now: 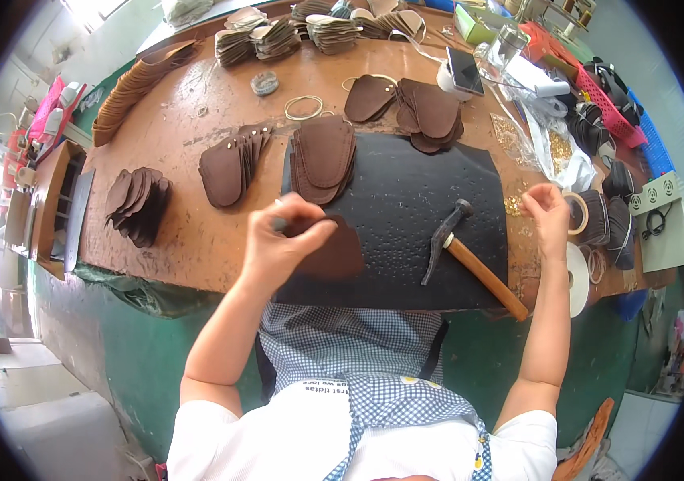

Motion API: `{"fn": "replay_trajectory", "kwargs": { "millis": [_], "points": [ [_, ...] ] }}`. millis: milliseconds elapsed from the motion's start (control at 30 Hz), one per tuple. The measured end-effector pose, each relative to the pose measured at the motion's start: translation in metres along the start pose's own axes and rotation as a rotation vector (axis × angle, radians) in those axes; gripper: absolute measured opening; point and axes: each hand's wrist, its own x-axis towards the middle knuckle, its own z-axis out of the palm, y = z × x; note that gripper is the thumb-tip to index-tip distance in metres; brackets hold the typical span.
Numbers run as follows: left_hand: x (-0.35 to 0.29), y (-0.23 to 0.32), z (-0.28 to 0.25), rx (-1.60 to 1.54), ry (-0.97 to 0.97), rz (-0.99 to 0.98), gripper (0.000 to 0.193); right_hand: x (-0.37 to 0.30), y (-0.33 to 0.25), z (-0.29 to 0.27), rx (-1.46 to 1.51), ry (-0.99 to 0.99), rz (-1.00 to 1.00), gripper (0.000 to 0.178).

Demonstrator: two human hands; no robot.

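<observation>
My left hand (278, 244) is closed, its thumb and fingers pinching a dark brown leather piece (342, 250) that looks blurred over the black mat (406, 176). To the right, my right hand (549, 218) is raised near small gold-coloured metal bits (514, 207). Its thumb and fingertips are pressed together; whatever they hold is too small to make out. A hammer (478, 268) with a wooden handle lies on the mat between my hands. Beyond my left hand, stitched brown leather pieces (323, 160) are stacked on the mat's edge.
More leather pieces (228, 170) fan out at left, beside a darker pile (137, 204). Further brown stacks (430, 112) stand behind the mat. A phone (464, 70), tape rolls (576, 213) and a pink basket (611, 104) crowd the right side. Pale bundles (332, 34) line the far edge.
</observation>
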Motion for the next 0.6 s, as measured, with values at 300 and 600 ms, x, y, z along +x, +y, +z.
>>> {"fn": "replay_trajectory", "kwargs": {
  "millis": [300,600],
  "points": [
    [-0.025,-0.035,-0.007,0.729,-0.329,1.031,0.032,-0.074,-0.096,0.084,0.333,-0.446,0.102,0.006],
    [-0.075,-0.055,-0.008,0.912,-0.411,0.862,0.05,-0.127,-0.096,0.163,0.268,-0.898,0.064,0.005]
  ]
}}
